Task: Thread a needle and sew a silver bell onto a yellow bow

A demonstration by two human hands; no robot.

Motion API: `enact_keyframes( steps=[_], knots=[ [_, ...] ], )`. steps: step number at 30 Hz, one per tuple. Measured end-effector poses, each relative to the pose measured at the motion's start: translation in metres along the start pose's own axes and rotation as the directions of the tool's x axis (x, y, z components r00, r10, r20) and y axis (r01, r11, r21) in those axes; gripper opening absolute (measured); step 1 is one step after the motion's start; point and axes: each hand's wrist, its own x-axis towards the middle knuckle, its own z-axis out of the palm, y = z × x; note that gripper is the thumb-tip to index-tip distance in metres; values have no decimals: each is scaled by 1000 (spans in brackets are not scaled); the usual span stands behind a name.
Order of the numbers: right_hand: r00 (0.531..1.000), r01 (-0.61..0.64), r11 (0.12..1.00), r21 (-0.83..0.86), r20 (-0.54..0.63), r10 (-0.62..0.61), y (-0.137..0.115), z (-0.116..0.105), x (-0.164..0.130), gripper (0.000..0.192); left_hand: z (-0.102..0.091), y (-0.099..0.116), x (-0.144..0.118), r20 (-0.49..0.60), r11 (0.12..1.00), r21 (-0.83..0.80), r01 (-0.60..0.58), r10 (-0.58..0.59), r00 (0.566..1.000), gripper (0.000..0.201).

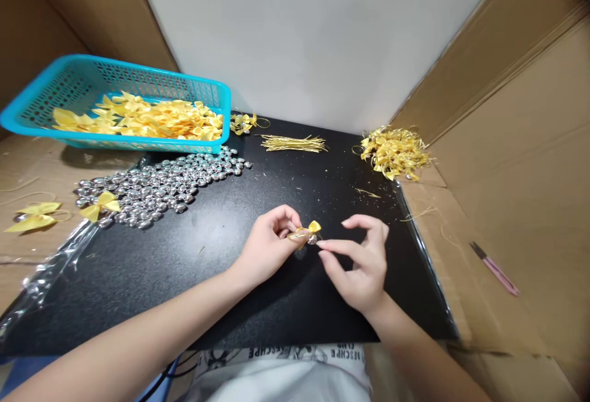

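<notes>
My left hand (271,243) is closed in a pinch on a small yellow ribbon bow (314,227) over the middle of the black board. A silver bell-like bead (312,239) sits against the bow, and a thin gold tie loops out by the thumb. Close on the right is my right hand (362,260), its thumb and fingers apart with nothing plainly between them. The right index fingertip comes very near the silver bead; whether it touches I cannot tell.
A turquoise basket (138,141) of yellow bows stands back left, with many silver beads (152,187) before it. Gold ties (295,143) lie at the back. Finished-looking bows (395,151) are heaped back right. Pink-handled tweezers or snips (495,270) lie on cardboard at right.
</notes>
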Motion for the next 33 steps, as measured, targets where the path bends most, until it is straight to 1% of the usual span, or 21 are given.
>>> enact_keyframes(
  steps=[1, 2, 4, 11, 15, 17, 20, 23, 25, 27, 29, 31, 33],
  knots=[
    [999, 30, 999, -35, 24, -29, -3, 1, 1, 10, 0, -1, 0, -11, 998, 44, -40, 40, 999, 26],
    [999, 34, 997, -62, 35, -32, -5, 2, 1, 11, 0, -2, -1, -18, 994, 85, -75, 77, 997, 24],
    [1000, 14, 995, -95, 19, -12, -8, 5, 3, 12, 0, -4, -2, -25, 981, 155, -120, 126, 992, 21],
    [998, -56, 992, -109, -2, 56, -5, 9, 2, 14, 2, -4, -6, -25, 924, 324, -201, 221, 975, 15],
    [995, -96, 991, -94, 13, 98, -5, 12, 2, 5, 2, -2, -9, -23, 867, 433, -245, 282, 959, 12],
    [993, -117, 990, -84, 15, 119, -4, 14, 2, 8, 2, -2, -9, -24, 855, 454, -250, 293, 956, 12],
    [992, -121, 990, -65, 31, 124, -4, 15, 2, 10, 2, -3, -8, -19, 871, 430, -237, 270, 963, 13],
    [998, -49, 998, -38, 31, 50, -5, 10, 1, 11, 1, -5, -5, -16, 887, 403, -225, 253, 967, 14],
    [999, 31, 999, 26, 8, -31, -6, 5, 0, 13, -1, -7, -2, -31, 896, 388, -215, 246, 969, 17],
    [998, 68, 984, 166, 3, -69, -5, 0, -2, 15, -4, -9, 2, -52, 915, 352, -199, 231, 972, 21],
    [999, 19, 926, 378, 31, -33, -3, -4, -4, 18, -7, -10, 7, -71, 937, 300, -182, 212, 975, 23],
    [996, -83, 812, 577, 83, 42, -1, -7, -4, 21, -9, -10, 11, -82, 953, 252, -170, 196, 977, 25],
    [986, -168, 701, 693, 109, 129, 1, -10, -2, 20, -11, -11, 15, -84, 963, 218, -159, 181, 980, 26]
  ],
)
